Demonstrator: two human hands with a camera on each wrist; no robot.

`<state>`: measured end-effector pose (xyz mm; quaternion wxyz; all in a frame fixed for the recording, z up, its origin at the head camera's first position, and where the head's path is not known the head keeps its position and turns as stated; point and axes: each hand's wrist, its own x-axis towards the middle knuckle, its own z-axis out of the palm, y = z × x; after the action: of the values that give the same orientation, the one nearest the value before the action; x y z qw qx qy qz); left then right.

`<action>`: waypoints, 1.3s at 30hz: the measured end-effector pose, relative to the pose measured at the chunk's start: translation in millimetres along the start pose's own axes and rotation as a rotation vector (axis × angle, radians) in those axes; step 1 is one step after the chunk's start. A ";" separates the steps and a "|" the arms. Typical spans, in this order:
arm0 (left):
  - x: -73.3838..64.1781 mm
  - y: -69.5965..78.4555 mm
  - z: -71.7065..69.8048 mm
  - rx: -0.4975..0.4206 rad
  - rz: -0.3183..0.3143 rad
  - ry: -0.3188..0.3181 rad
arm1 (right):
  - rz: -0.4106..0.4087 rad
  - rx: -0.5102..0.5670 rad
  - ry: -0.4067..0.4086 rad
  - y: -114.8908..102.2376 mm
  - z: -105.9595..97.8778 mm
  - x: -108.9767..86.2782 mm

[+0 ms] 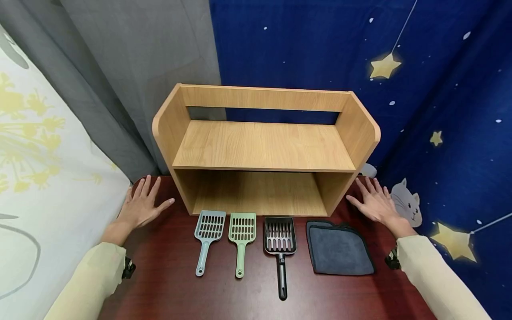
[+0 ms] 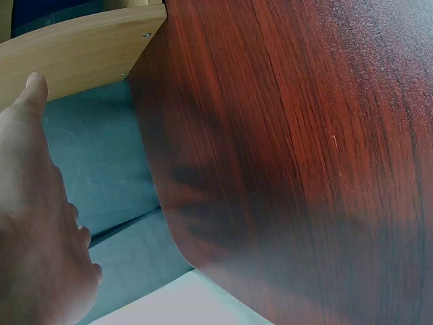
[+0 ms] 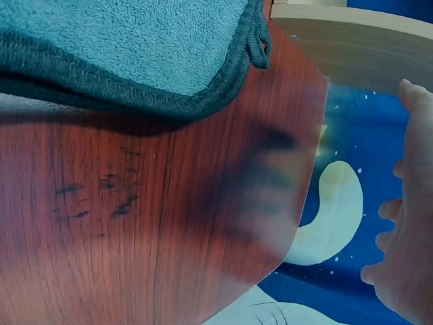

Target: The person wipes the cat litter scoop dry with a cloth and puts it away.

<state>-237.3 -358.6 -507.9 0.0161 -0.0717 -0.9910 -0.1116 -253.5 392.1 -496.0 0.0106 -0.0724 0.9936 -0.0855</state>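
A red table (image 1: 160,284) lies between the left hand (image 1: 139,208) and right hand (image 1: 377,204), both spread wide, holding nothing. Between them sit a shelf (image 1: 264,144), blue scoop (image 1: 203,255), green scoop (image 1: 240,257), black scoop (image 1: 282,278) and, nearest the right hand, a cloth (image 1: 340,251). A careless inward sweep could bump the shelf askew.

I count three across the lower centre of the frame: one blue scoop (image 1: 205,242), one green scoop (image 1: 241,243), one black scoop (image 1: 281,255). Grey cloth (image 1: 341,251) lies at lower right, one piece or two I cannot tell. I see one two-level shelf (image 1: 264,146), one tabletop (image 1: 160,275), one left hand (image 1: 140,206), one right hand (image 1: 375,204).
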 end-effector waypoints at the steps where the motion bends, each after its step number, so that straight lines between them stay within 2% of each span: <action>1: -0.2 0.0 0.0 0.000 -0.002 -0.004 | 0.000 0.003 -0.001 -0.1 0.2 -0.4; 7: -1.5 0.7 0.5 -0.003 -0.006 -0.028 | 0.005 0.019 -0.016 -0.2 1.4 -4.4; 11: -2.6 1.4 1.5 -0.003 -0.002 -0.023 | 0.012 0.035 -0.022 1.1 1.0 -7.7; 21: -11.8 6.3 7.1 0.006 0.022 0.017 | -0.032 0.016 0.062 -0.5 3.3 -16.9; 31: -33.5 16.0 15.8 -0.002 0.052 0.093 | -0.127 0.009 0.105 -10.0 10.5 -38.9; 39: -55.5 29.1 23.9 -0.036 0.086 0.155 | -0.153 0.037 0.118 -20.0 25.2 -62.0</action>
<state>-178.5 -332.8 -527.5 0.0962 -0.1059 -0.9807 -0.1336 -188.5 377.4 -516.9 -0.0530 -0.1429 0.9824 -0.1084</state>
